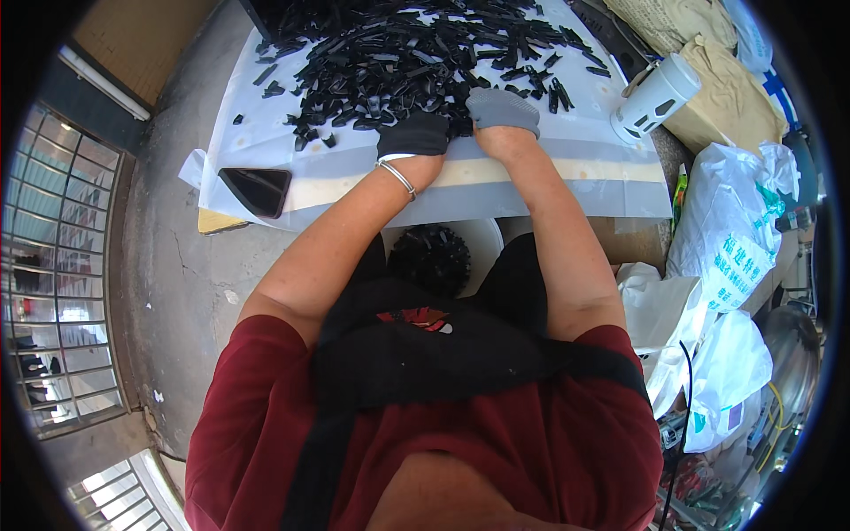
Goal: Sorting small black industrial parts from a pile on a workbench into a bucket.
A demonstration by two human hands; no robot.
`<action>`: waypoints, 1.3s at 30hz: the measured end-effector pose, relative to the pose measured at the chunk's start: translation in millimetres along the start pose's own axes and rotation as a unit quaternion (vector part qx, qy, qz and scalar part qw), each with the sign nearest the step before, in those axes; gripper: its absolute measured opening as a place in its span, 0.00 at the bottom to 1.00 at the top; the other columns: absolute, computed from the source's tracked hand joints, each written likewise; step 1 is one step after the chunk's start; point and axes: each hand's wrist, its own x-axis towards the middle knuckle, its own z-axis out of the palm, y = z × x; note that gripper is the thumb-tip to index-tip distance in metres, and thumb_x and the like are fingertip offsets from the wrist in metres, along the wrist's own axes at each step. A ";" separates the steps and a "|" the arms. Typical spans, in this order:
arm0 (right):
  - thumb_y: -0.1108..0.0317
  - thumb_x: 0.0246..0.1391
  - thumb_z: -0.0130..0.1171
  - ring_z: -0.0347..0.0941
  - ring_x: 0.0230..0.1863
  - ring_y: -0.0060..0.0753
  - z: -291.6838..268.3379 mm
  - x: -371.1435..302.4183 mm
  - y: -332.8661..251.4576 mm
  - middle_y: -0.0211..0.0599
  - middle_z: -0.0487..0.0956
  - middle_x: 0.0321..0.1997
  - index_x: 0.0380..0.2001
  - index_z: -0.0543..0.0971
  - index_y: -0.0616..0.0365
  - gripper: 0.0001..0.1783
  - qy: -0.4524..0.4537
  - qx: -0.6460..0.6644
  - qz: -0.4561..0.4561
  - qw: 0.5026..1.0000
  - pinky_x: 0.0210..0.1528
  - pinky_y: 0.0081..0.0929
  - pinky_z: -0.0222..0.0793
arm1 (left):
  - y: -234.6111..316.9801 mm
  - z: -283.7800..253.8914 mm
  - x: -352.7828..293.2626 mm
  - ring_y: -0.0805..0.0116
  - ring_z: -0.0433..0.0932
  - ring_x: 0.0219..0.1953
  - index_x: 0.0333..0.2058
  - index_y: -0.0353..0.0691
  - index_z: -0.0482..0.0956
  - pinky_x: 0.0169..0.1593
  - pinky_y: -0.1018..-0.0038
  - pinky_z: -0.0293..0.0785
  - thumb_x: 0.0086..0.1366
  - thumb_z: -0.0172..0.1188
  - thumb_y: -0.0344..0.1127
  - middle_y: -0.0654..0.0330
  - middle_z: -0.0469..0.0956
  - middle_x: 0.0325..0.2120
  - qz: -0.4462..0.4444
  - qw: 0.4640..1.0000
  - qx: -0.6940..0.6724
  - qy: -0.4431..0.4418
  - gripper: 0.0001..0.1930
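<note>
My left hand (413, 139), in a black glove with a bangle at the wrist, is at the near edge of a heap of small black plastic pieces (381, 80). Its fingers are hidden and blend into the dark pieces. Just to its right, my right hand (503, 112) wears a grey glove and looks curled, its back turned up. What lies inside its fingers cannot be seen. Dark pieces show in the narrow gap between the hands. Both wrists are over the near part of the covered table (354, 188).
A phone (257, 191) lies at the table's left. A white tumbler (657, 97) stands at the right edge. Below, between my knees, a white bucket (487, 248) contains black pieces (431, 259). White plastic bags (722, 221) and brown sacks (708, 88) crowd the right side.
</note>
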 end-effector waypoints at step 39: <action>0.68 0.48 0.56 0.71 0.33 0.37 -29.4 -126.4 -45.1 0.40 0.75 0.31 0.38 0.73 0.60 0.14 0.056 0.398 -0.164 0.901 0.38 0.31 0.66 | 3.2 -83.8 -65.0 0.74 0.74 0.33 0.45 0.42 0.73 0.42 0.80 0.68 0.57 0.55 0.49 0.57 0.77 0.33 0.029 0.918 -0.275 -0.285 0.21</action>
